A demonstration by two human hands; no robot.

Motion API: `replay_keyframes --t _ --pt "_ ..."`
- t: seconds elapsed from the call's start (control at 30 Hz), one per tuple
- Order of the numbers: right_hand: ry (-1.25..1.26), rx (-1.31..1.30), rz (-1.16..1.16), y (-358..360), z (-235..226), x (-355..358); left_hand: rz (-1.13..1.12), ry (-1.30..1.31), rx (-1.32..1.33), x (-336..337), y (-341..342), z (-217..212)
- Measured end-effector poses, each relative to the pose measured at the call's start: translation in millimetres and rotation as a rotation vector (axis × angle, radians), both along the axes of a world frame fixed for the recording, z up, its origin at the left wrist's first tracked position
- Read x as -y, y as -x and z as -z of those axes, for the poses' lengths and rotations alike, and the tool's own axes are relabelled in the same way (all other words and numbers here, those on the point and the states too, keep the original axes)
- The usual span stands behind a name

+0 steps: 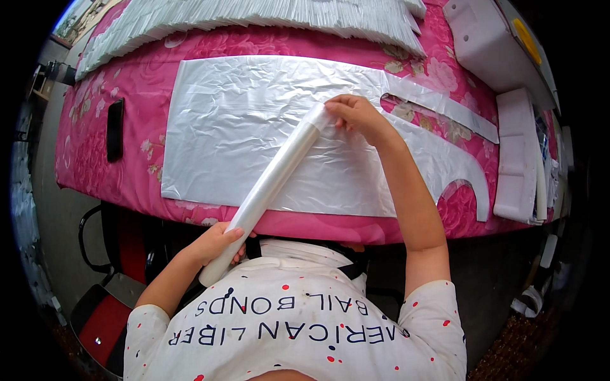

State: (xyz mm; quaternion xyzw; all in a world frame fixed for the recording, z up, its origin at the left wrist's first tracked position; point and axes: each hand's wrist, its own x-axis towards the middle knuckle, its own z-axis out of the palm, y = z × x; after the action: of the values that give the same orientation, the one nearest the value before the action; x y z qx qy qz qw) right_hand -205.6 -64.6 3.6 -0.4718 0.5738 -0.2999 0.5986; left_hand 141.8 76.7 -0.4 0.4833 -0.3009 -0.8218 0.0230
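A long white roll of thin plastic film slants from close to my body up over the table. Its lower end rests in my left hand, the fingers wrapped round it. At the upper end my right hand pinches the film with thumb and fingers. Beneath the roll, a shiny white plastic apron lies spread flat and slightly creased. Its narrower right part has a slot-like opening with a long strap, and a curved cut-out nearer me.
Neatly folded white plastic pieces line the far side of the pink flowered tablecloth. A black phone-like object lies at left. White foam boxes stand at right, near a yellow ring. Red-and-black chairs stand below left.
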Motion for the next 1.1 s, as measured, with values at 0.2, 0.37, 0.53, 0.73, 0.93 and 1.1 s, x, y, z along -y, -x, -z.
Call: replay_keyframes --t 0.2,0.37,0.53,0.73,0.93,1.1 --pt "0.090 -0.064 -0.153 4 3 2 0.026 0.032 0.048 2 3 -3" --pt "0.485 -0.495 0.291 90 31 23 0.165 0.081 0.097 -1 -4 -8" --pt "0.503 -0.970 0.537 201 30 12 0.355 0.034 -0.055 -3 -49 -7" --pt "0.535 -0.809 0.467 182 19 7 0.724 0.380 -0.016 38 -36 -31" --pt "0.580 -0.585 0.240 78 23 27 0.865 1.320 0.364 99 65 -50" --pt "0.492 -0.485 0.173 44 24 40 0.639 2.044 0.212 95 97 -11"
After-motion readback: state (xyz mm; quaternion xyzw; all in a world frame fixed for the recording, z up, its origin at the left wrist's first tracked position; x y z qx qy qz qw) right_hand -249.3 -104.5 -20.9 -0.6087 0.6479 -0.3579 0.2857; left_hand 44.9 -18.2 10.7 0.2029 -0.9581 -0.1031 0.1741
